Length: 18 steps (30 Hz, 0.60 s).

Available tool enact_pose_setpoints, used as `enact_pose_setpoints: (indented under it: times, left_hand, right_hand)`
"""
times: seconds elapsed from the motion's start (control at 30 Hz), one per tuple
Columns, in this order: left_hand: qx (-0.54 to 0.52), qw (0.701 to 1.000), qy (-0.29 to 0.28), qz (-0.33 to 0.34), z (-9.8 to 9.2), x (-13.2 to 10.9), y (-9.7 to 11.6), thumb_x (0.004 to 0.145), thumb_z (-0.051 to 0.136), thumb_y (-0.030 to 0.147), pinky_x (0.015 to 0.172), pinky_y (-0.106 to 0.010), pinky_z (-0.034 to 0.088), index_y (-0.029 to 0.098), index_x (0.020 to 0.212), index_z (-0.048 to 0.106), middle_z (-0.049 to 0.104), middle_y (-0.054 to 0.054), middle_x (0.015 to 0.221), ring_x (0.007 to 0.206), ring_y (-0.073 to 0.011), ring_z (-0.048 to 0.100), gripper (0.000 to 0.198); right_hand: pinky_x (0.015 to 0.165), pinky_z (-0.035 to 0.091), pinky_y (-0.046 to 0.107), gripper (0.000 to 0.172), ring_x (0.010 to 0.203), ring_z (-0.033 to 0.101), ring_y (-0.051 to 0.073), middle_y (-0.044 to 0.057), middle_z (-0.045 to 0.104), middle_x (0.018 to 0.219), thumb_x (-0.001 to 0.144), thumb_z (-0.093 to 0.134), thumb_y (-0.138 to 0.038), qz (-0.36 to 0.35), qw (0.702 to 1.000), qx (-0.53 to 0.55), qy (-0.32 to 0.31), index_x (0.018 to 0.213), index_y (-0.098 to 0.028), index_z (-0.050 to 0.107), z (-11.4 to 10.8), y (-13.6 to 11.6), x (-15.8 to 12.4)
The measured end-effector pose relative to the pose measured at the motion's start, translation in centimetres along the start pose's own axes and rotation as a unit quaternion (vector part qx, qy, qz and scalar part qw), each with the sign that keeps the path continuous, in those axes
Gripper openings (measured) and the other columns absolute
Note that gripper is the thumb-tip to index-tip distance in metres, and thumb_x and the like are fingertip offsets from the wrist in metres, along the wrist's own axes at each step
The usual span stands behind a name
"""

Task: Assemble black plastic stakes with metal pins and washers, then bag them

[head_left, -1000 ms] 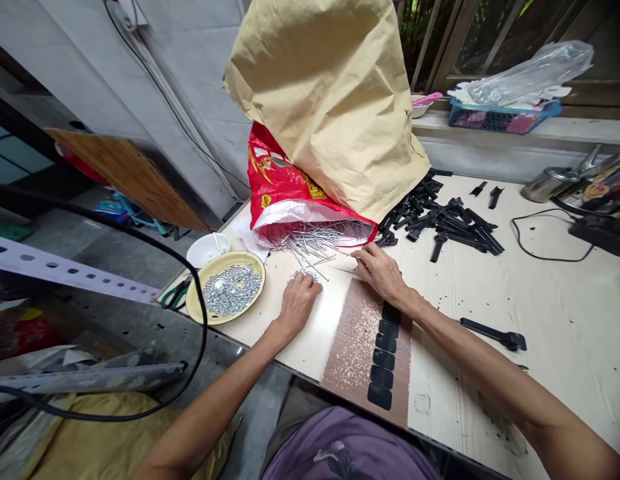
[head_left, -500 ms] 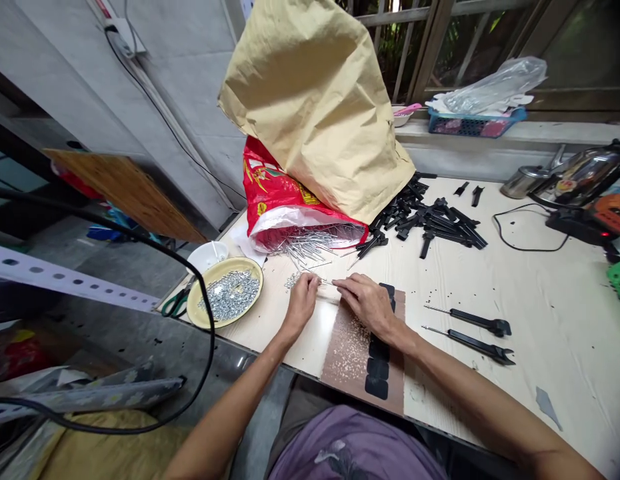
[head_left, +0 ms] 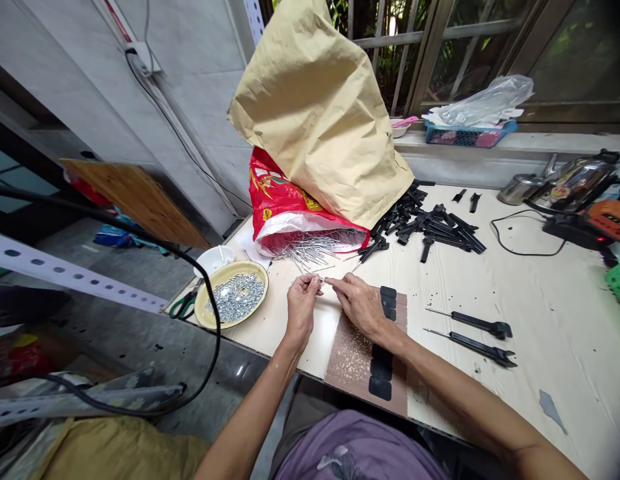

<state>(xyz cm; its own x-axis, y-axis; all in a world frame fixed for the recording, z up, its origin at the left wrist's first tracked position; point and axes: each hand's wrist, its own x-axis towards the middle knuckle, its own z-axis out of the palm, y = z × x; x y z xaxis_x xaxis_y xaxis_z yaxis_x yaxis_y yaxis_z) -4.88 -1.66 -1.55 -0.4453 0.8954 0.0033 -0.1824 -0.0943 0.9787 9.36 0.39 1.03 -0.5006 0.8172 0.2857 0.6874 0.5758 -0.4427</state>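
My left hand [head_left: 302,303] is closed in a pinch in front of the red bag [head_left: 270,190]. A small shiny metal piece, apparently a thin rod, shows at its fingertips. My right hand [head_left: 361,303] meets it from the right, fingers bent together at the other end of this piece; its thumb is mostly hidden. Loose thin metal rods [head_left: 307,252] spill from the bag's mouth just beyond my hands. To the left, a yellow bowl [head_left: 200,313] holds many small silvery metal parts [head_left: 240,297]. Under my right forearm lies a brown board [head_left: 347,373] with black pads [head_left: 381,389] and pale crumbs.
Two black-handled tools [head_left: 483,325] with thin metal shafts lie at right. Behind them is a pile of black plastic parts [head_left: 440,227]. A large tan sack [head_left: 320,113] leans over the red bag. Green-handled scissors [head_left: 183,307] and a dark cable [head_left: 217,333] are at left.
My hands have come closer together, so less of the metal piece shows between them. The camera view has shifted slightly.
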Motion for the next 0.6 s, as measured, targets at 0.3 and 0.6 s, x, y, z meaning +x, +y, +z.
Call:
enact_pose_setpoints:
  times: [0.3,0.6]
  left_hand:
    - [0.103,0.994,-0.037,0.008,-2.3,0.3,0.6,0.073,0.067,0.033,0.071,-0.025,0.042,0.014,0.088,0.07,0.068,-0.005,0.084,0.075,-0.0135,0.057,0.025]
    - [0.097,0.991,-0.092,-0.005,-2.7,0.2,1.2,0.077,0.064,0.033,0.07,-0.024,0.044,0.015,0.097,0.07,0.068,-0.006,0.088,0.074,-0.013,0.058,0.028]
  right_hand:
    - [0.067,0.038,0.026,0.026,0.089,0.056,0.018,0.006,0.063,0.091,0.095,0.04,-0.029,-0.002,0.998,-0.066,0.008,0.106,-0.025,0.064,0.7,-1.0,-0.1]
    - [0.078,0.044,0.027,0.023,0.092,0.059,0.017,0.004,0.064,0.098,0.093,0.045,-0.025,0.007,0.996,0.092,0.017,0.11,-0.022,0.06,1.0,-0.3,-0.4]
